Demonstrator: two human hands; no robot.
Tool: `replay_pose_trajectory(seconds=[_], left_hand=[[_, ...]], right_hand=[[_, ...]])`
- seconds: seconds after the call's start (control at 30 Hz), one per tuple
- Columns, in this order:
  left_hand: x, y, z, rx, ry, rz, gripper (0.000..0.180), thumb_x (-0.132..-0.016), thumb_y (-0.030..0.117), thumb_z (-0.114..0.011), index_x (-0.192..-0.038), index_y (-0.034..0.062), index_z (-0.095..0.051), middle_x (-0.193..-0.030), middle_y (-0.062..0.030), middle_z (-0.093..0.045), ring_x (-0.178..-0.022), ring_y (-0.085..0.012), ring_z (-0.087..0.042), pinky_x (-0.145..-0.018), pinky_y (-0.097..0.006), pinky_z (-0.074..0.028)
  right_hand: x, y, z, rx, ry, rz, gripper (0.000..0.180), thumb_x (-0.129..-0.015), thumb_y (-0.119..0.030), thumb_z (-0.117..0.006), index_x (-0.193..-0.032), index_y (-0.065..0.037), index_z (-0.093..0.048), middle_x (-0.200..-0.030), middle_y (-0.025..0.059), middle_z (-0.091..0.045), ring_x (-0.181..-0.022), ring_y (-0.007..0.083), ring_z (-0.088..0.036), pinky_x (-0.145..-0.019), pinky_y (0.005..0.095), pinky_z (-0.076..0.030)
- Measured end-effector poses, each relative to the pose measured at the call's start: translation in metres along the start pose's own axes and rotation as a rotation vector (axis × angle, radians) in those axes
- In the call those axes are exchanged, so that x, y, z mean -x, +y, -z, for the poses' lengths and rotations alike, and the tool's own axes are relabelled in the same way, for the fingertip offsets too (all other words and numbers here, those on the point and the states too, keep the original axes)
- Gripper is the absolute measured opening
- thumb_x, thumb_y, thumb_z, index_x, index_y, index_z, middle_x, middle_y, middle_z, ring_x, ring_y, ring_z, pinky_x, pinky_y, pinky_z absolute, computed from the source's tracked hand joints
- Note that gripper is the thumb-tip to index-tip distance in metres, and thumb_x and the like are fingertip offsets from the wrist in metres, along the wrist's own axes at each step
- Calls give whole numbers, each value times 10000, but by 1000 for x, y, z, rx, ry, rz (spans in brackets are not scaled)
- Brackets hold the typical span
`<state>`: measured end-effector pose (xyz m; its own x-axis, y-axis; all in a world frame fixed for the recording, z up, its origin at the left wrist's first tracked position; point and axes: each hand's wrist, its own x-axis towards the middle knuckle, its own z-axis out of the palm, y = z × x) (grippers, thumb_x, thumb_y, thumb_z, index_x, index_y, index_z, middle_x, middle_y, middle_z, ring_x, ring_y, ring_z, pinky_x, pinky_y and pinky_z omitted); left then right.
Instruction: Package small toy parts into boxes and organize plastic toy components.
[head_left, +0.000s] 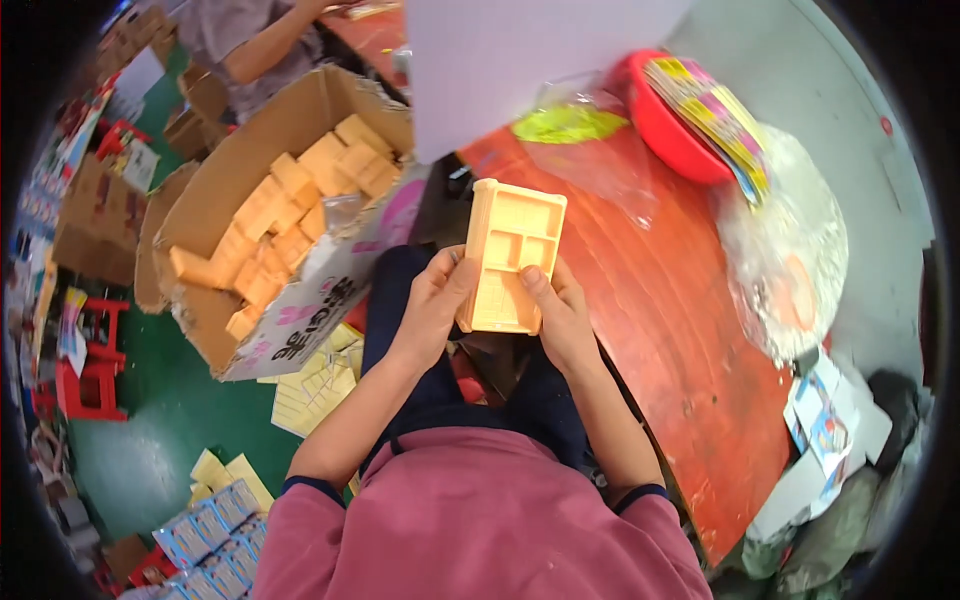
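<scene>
Between my two hands I hold an orange-yellow plastic tray [518, 250] with several compartments, tilted upright above my lap. My left hand [438, 308] grips its left side near the lower corner. My right hand [562, 315] holds the lower right side, the thumb resting on the front face over the compartments. The fingers behind the tray are hidden. To the left, a large open cardboard box [290, 235] contains many orange plastic pieces [262, 205] of similar colour.
At the right is a reddish wooden table [680, 350] with a red basin [675, 130], colourful printed packets [710, 110] and a clear plastic bag [790, 260]. Yellow paper sheets [315, 390] and blue packages [210, 530] lie at lower left, near red stools [92, 370]. Another person [235, 50] works beyond the box.
</scene>
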<state>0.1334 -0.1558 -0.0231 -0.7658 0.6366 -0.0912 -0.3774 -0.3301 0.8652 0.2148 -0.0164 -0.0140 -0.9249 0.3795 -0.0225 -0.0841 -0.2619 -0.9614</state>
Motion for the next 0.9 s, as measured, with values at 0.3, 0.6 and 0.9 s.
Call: replay_pose_trajectory(seconds=[0.3,0.6,0.9], left_hand=[[1,-30,-40,-27,-144,135,375,-917,326,-573,-1130,19,-544,-959,1,-592,-845,-47,-543,-744,-197,-436],[1,-45,-58,-144,-170,152,447,-928,298,-560,-1243,-12,-488,-1059,-27,-583,-901,-68,-541,-802,-223,-444],[3,-54,-104,-64,-235,-107,807,-767,272,-729,-1388,44,-266,-1229,-112,-470,-1109,-198,-511,-918,-319,-437]], right_hand=[[39,-4,56,21,89,58,524,-904,-338,-590,-1292,-13,-455,-1175,65,-560,-1054,131,-527,-897,272,-424],[54,-8,76,22,138,91,510,-902,-286,-605,-1300,-8,-446,-1178,45,-557,-1055,109,-516,-880,266,-429],[75,-24,51,1275,399,574,807,-665,-293,-781,-1318,-14,-397,-1118,209,-509,-961,365,-533,-760,412,-473]])
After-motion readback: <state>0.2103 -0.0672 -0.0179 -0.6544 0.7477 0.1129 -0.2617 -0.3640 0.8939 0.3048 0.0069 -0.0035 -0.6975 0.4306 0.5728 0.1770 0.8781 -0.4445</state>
